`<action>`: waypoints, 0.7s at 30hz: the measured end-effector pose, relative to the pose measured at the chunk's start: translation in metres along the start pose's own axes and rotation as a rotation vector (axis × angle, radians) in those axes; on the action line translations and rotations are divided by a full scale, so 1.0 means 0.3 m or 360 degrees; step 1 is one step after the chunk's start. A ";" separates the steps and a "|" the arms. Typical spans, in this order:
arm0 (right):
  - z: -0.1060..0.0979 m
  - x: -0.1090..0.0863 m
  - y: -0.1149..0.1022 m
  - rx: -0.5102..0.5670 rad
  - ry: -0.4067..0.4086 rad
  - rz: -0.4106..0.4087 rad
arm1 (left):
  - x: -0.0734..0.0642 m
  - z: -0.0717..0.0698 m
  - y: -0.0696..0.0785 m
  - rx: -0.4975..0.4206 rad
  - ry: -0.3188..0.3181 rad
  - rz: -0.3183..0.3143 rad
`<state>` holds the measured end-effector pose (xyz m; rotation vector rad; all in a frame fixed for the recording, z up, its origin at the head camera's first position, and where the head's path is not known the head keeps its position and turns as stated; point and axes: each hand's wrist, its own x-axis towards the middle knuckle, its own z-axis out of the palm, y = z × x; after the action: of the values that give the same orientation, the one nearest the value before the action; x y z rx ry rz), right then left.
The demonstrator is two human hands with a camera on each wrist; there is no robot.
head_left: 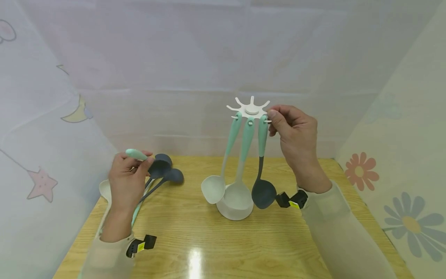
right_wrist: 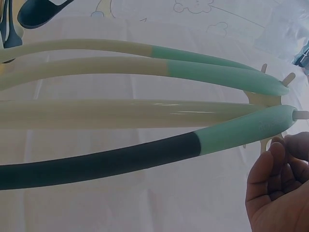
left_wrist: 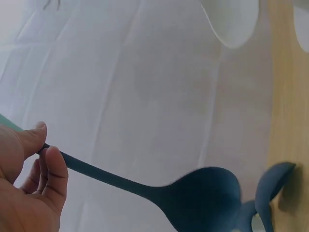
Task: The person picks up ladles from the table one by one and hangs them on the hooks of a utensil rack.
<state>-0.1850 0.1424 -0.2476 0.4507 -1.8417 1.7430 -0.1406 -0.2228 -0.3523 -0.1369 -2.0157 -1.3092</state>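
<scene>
Dark grey ladle with mint handle (head_left: 262,170) is being hung on white star-shaped rack (head_left: 250,109) by pinching right hand (head_left: 292,128); release likely next. Left hand (head_left: 127,179) is gripping another dark spoon (head_left: 158,167).

staged recording booth, patterned cloth walls (head_left: 42,128), wooden table (head_left: 244,240), kitchen utensil stand (head_left: 251,110)

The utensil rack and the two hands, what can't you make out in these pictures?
- Head view: the left hand covers the handles it grips, so how many utensils it holds is unclear.
- Head view: the rack's pole is hidden behind the hanging utensils.
- Right wrist view: the hanging utensils' bowls are cut off at the left edge.
- Left wrist view: the dark spoon's handle end is hidden in the fingers.
</scene>
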 end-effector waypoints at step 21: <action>0.000 0.005 0.007 -0.0050 -0.0007 0.0003 | 0.026 0.254 0.220 -0.0256 -0.0482 -0.0271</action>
<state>-0.1875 0.1428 -0.2482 0.4410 -1.8705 1.7129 -0.1555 -0.1298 -0.3149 -0.2563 -2.2093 -1.6412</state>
